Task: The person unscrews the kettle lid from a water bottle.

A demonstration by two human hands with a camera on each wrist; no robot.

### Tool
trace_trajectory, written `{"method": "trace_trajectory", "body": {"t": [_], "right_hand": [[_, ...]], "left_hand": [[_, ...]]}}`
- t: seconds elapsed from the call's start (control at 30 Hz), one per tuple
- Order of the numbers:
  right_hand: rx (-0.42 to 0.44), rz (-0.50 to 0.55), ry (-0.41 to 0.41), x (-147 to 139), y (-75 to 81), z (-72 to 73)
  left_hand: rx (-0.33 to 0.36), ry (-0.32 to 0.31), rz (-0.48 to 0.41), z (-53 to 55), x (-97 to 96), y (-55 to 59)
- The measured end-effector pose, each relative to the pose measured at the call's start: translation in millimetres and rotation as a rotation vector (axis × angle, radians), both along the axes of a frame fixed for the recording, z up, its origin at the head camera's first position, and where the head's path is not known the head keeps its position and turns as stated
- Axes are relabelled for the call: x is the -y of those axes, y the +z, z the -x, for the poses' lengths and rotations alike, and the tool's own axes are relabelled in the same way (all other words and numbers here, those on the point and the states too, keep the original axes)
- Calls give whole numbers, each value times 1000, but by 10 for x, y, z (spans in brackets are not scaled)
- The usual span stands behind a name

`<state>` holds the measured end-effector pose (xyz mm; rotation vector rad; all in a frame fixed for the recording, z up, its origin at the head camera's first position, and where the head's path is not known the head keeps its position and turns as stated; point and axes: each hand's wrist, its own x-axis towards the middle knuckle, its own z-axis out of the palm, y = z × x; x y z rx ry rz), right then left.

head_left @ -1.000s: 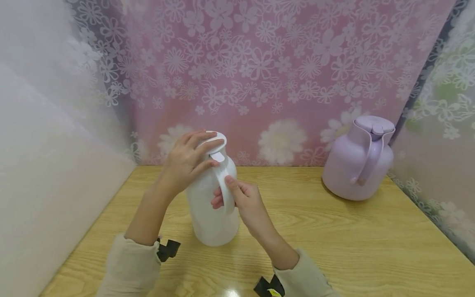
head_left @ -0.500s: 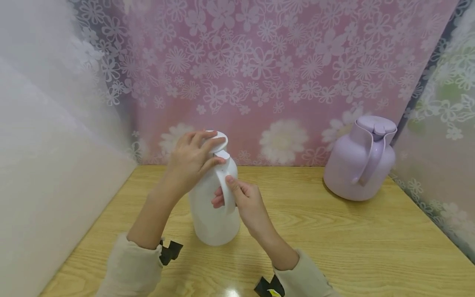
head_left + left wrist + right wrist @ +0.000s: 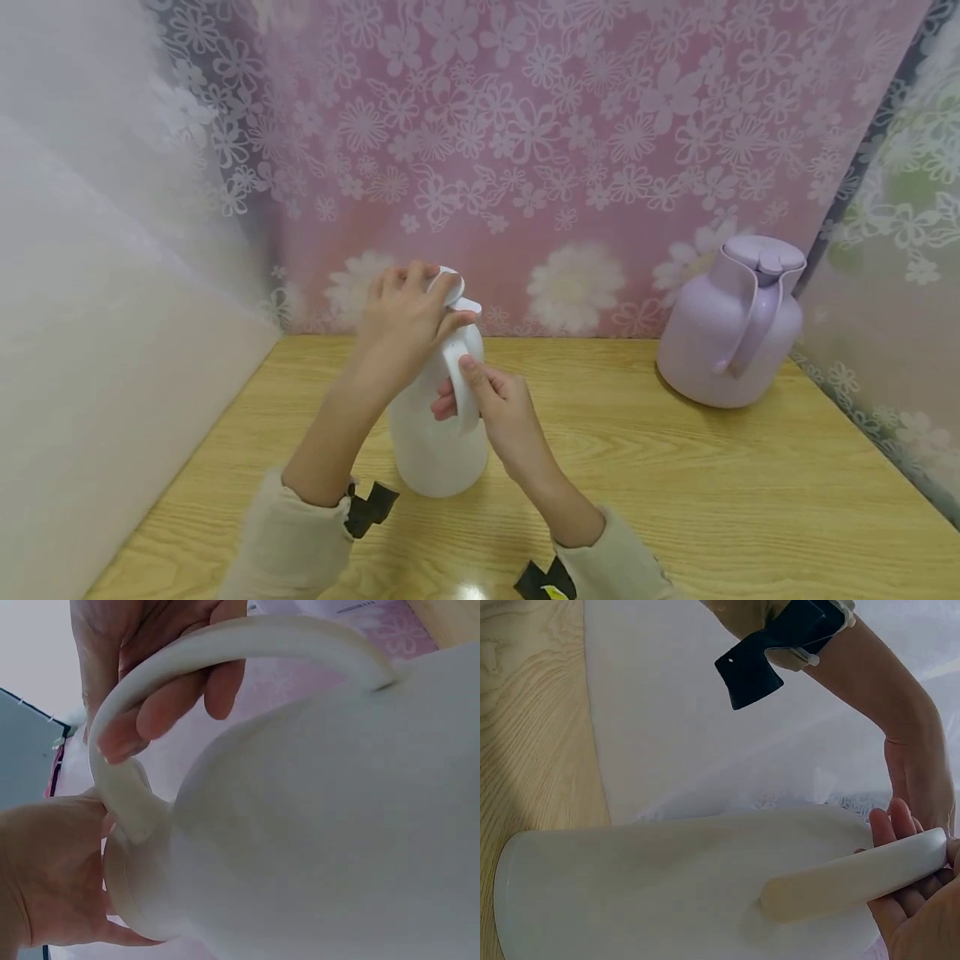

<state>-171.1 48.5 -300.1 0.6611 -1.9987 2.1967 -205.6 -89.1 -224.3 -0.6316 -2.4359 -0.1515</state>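
A white thermos jug [image 3: 438, 458] stands upright on the wooden table, with its handle [image 3: 461, 392] toward me. My left hand [image 3: 401, 325] comes over the top and grips the round white lid [image 3: 457, 292], thumb beside the lid's small lever [image 3: 469, 306]. My right hand [image 3: 506, 412] holds the handle, its thumb lying along the outside and its fingers passing through the loop. In the left wrist view, the jug's shoulder [image 3: 315, 802] fills much of the picture. The right wrist view shows the jug's body [image 3: 645, 885] lying across the frame. Most of the lid is hidden under my left hand.
A lilac thermos jug [image 3: 727, 333] with its lid on stands at the back right of the table [image 3: 675, 492]. Pink flowered cloth [image 3: 525, 167] hangs behind, with pale sheeting on the left and flowered sheeting on the right. Black camera mounts [image 3: 371, 508] sit on both wrists.
My left hand has turned the lid counterclockwise, seen from above; its lever has swung from near the handle to the right. My right hand keeps its hold on the handle.
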Motion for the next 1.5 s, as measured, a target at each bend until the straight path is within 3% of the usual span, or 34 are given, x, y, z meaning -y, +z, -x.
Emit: {"method": "trace_trajectory", "body": {"t": [0.3, 0.47, 0.57, 0.63, 0.87, 0.93, 1.03, 1.2, 1.5], "right_hand": [[1, -5, -13, -24, -7, -4], [8, -13, -7, -17, -16, -8], [4, -6, -7, -6, -17, -6], [3, 3, -7, -2, -18, -7], [2, 9, -21, -4, -27, 3], [3, 13, -27, -5, -27, 1], [-1, 23, -23, -2, -29, -1], [-6, 34, -17, 3, -43, 2], [-21, 45, -43, 18, -51, 4]], "left_hand": [[23, 170, 27, -64, -191, 70], [0, 161, 1, -44, -157, 52], [3, 86, -45, 13, -47, 25], [18, 3, -95, 66, 63, 1], [193, -473, -475, 291, 479, -132], [199, -576, -562, 340, 514, -181], [146, -683, -666, 334, 473, -214], [102, -768, -778, 234, 367, -198], [85, -767, -805, 440, 412, -380]]}}
